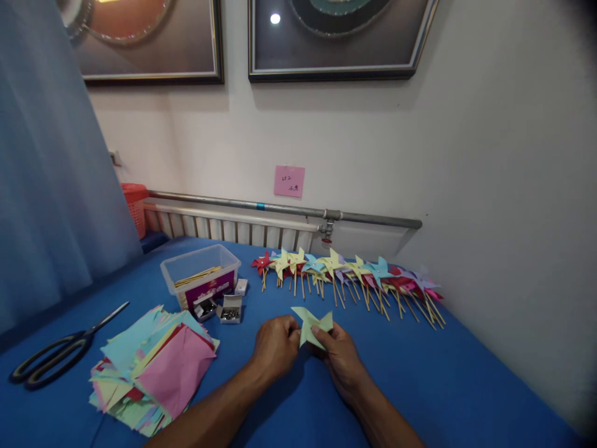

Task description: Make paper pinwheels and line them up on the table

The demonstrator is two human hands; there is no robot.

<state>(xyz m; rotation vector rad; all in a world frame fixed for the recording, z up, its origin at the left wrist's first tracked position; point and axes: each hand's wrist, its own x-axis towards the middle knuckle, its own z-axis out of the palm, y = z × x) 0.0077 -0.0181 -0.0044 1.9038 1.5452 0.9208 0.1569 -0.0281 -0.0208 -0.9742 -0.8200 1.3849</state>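
Observation:
Both my hands meet over the blue table (448, 386), pinching a pale green paper pinwheel shape (311, 325). My left hand (275, 345) grips its left side with closed fingers. On the right side, my right hand (340, 356) holds the folded paper between thumb and fingers. The paper's points stick up above my fingers.
A long row of finished pinwheels on wooden sticks (349, 277) lies behind my hands. A clear plastic box with sticks (200, 274), small boxes of pins (229, 309), a stack of coloured paper squares (153, 367) and black scissors (58, 351) are at left.

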